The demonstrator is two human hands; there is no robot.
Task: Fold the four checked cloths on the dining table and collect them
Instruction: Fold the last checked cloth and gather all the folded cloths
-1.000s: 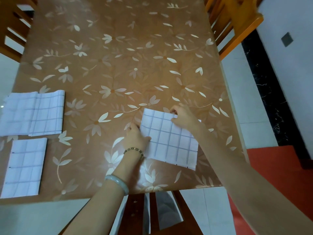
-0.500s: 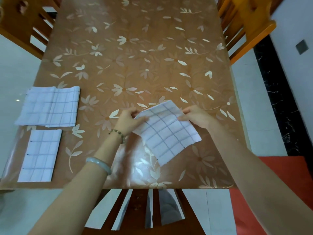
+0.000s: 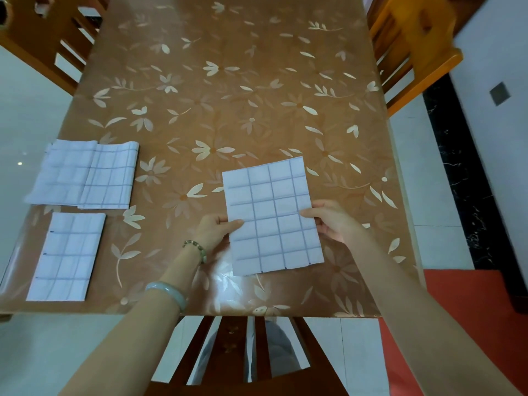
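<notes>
I see the folded checked cloth (image 3: 273, 215) held between both hands over the near middle of the desk (image 3: 228, 95), a neat upright rectangle with its long sides running away from me. My left hand (image 3: 217, 227) pinches its left edge about halfway down, thumb on top and the other fingers tucked underneath. My right hand (image 3: 331, 221) grips the right edge at much the same height, thumb lying across the top face. I cannot tell whether the cloth rests flat on the desk or sits just above it. At the left side of the desk, well apart from it, lies a second folded cloth (image 3: 67, 255) near the front corner. Just beyond that is a wider stack (image 3: 85, 175) where one checked piece overlaps another. My left wrist carries a beaded bracelet (image 3: 197, 248), and a pale bangle (image 3: 168, 292) sits further up the forearm. The desk has a glossy brown cover printed with pale flowers. A wooden chair (image 3: 411, 52) stands at its far right, another chair (image 3: 48, 38) at the far left, and a chair back (image 3: 243, 352) shows below the near edge. A red mat (image 3: 485, 324) lies on the floor to the right.
</notes>
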